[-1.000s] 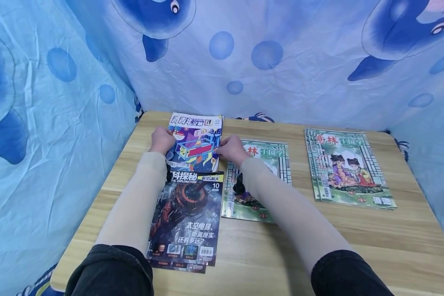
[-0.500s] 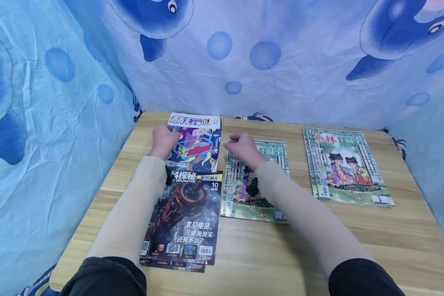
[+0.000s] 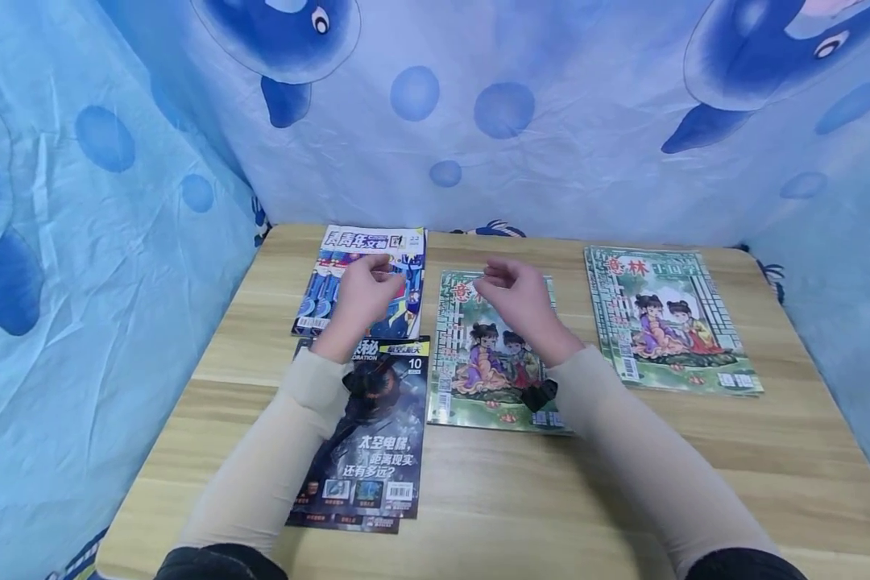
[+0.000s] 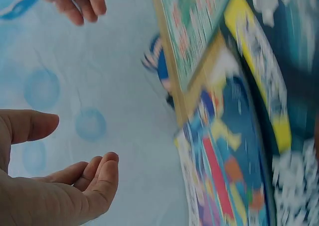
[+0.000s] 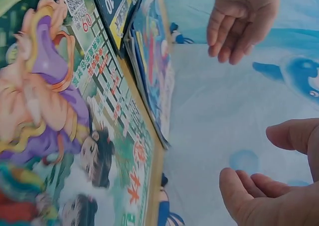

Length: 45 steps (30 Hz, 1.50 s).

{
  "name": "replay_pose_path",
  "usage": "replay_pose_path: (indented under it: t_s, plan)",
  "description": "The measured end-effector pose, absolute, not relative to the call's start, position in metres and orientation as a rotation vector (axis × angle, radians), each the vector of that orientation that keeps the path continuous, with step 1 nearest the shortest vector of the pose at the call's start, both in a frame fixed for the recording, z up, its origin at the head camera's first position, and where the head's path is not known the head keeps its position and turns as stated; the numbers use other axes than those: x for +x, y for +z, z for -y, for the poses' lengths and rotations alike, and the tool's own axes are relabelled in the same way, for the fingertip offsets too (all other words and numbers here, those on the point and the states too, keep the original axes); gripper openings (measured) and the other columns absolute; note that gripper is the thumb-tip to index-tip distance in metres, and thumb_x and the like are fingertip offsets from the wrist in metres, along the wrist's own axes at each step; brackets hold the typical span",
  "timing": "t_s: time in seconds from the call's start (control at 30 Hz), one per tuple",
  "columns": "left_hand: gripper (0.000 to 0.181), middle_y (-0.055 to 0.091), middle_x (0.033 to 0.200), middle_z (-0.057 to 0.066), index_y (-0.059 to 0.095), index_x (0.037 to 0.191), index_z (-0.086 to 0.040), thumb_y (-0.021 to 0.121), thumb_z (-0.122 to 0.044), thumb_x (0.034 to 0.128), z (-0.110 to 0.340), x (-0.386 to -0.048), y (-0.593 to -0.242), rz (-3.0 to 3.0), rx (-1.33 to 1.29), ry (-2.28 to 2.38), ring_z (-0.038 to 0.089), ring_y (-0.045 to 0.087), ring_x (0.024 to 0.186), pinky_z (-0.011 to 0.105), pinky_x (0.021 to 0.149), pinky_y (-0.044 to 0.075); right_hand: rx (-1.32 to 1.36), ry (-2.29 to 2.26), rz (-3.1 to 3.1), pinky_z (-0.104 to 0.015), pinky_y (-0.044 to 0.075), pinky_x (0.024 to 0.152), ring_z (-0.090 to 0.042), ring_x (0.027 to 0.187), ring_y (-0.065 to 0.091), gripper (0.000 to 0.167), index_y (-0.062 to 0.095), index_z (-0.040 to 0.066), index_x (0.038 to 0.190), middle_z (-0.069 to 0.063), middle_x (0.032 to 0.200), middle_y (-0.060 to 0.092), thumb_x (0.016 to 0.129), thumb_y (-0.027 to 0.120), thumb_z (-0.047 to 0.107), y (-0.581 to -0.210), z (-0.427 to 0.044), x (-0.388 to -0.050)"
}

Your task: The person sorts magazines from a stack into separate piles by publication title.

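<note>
My left hand (image 3: 363,300) hovers above a stack of purple-blue magazines (image 3: 406,322) at the back left of the table. In the left wrist view that hand (image 4: 65,178) has its thumb and fingers apart, holding nothing. Over the middle stack of green magazines (image 3: 471,403) hangs my right hand (image 3: 520,302), also empty; the right wrist view shows a gap between its thumb and fingers (image 5: 234,186). Dark science magazines (image 3: 384,459) lie in front of the purple-blue stack, partly hidden by the left forearm.
Another stack of green magazines (image 3: 685,330) lies at the right on the wooden table (image 3: 493,499). Blue cloth (image 3: 580,177) with whales and bubbles hangs behind the table and along its sides.
Both hands have come off the purple-blue stack. The left moved right and toward me, over the stack; the right moved right, over the middle green magazines.
</note>
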<state>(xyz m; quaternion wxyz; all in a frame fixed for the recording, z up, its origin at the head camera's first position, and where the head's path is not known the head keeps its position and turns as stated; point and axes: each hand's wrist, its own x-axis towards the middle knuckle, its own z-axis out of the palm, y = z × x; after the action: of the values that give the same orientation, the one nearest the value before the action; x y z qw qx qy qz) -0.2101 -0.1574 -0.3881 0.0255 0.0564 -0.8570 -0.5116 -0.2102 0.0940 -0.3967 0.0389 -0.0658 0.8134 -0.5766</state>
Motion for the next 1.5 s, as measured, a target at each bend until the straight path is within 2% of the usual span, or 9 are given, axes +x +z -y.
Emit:
replay_pose_path:
  t_s: [0.13,0.27,0.5,0.63,0.9,1.23,1.5]
  plan:
    - [0.052,0.063,0.124,0.018,0.054,0.14,0.006,0.071,-0.013,0.0946,0.145,-0.194,-0.394,2.562,0.081,-1.677,0.03,0.062,0.112,0.037,0.092,0.053,-0.206,-1.788,-2.545,-0.04,0.05,0.097,-0.021,0.123,0.056,0.057,0.053,0.007,0.146,-0.007,0.137,0.058,0.097,0.072,0.028,-0.397,-0.109,-0.195]
    - [0.054,0.062,0.123,0.017,0.052,0.14,0.007,0.071,-0.009,0.0929,0.131,-0.176,-0.404,2.508,0.026,-1.767,0.028,0.063,0.109,0.035,0.093,0.053,-0.16,-1.833,-2.556,-0.041,0.049,0.1,-0.021,0.125,0.054,0.06,0.052,0.008,0.147,-0.008,0.139,0.056,0.096,0.073,0.03,-0.406,-0.127,-0.179]
    - [0.056,0.061,0.128,0.017,0.049,0.144,0.006,0.07,-0.014,0.0955,0.12,-0.149,-0.412,2.508,-0.046,-1.743,0.028,0.062,0.113,0.039,0.096,0.052,-0.115,-1.957,-2.505,-0.034,0.045,0.104,-0.024,0.131,0.05,0.064,0.048,0.004,0.148,-0.012,0.142,0.053,0.096,0.075,0.028,-0.417,-0.153,-0.153]
    - [0.056,0.061,0.128,0.016,0.049,0.144,0.005,0.071,-0.013,0.0954,0.122,-0.142,-0.416,2.531,-0.037,-1.726,0.028,0.063,0.112,0.038,0.095,0.052,-0.03,-1.957,-2.532,-0.029,0.046,0.102,-0.024,0.129,0.052,0.067,0.049,0.002,0.147,-0.013,0.139,0.055,0.093,0.078,0.031,-0.423,-0.166,-0.141]
    - [0.057,0.059,0.133,0.019,0.048,0.145,0.005,0.07,-0.013,0.0956,0.121,-0.14,-0.423,2.5,0.014,-1.784,0.031,0.062,0.115,0.041,0.094,0.053,0.057,-1.989,-2.494,-0.025,0.047,0.099,-0.029,0.129,0.052,0.068,0.046,-0.003,0.147,-0.021,0.141,0.054,0.093,0.078,0.023,-0.432,-0.182,-0.13]
    - [0.059,0.055,0.14,0.02,0.045,0.147,0.003,0.07,-0.017,0.0968,0.109,-0.142,-0.425,2.616,0.068,-1.787,0.032,0.058,0.122,0.045,0.096,0.051,0.072,-1.9,-2.522,-0.03,0.045,0.103,-0.033,0.131,0.05,0.071,0.041,-0.004,0.15,-0.023,0.144,0.05,0.094,0.076,0.021,-0.437,-0.19,-0.129]
    - [0.065,0.053,0.142,0.022,0.041,0.149,0.008,0.07,-0.017,0.0967,0.101,-0.152,-0.435,2.766,0.026,-1.679,0.038,0.054,0.125,0.05,0.097,0.05,0.122,-1.785,-2.532,-0.036,0.044,0.105,-0.035,0.133,0.049,0.073,0.039,-0.007,0.15,-0.025,0.146,0.047,0.095,0.075,0.023,-0.45,-0.199,-0.131]
